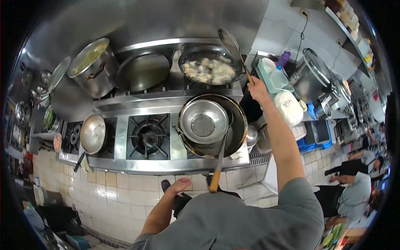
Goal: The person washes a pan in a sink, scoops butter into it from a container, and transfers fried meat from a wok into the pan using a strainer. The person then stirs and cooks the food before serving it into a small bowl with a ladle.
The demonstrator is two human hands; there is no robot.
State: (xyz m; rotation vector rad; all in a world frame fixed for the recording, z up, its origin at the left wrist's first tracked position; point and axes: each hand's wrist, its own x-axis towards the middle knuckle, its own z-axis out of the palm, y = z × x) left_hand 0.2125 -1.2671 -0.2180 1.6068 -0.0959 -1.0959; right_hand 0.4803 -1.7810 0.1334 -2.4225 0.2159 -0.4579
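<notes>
My right hand (pixel 258 89) is closed around the handle of a long skimmer (pixel 229 43), whose round head is raised at the right edge of a wok (pixel 199 54). Pale pieces of food (pixel 210 71) bubble in the wok's oil. Down by my body, my left hand (pixel 180 185) hangs with its fingers apart, holding nothing. Between the hands, a metal bowl (pixel 204 121) with a perforated bottom sits in a large dark pan (pixel 238 125). A ladle with a wooden handle (pixel 215 180) leans over that pan's front edge.
At the back left stand a tall pot (pixel 93 66) and a dark wok (pixel 143 73). A small pan (pixel 93 134) rests beside a bare burner (pixel 149 136). On the right are a green tray (pixel 266 79), a white bag (pixel 288 109) and other people (pixel 354 196).
</notes>
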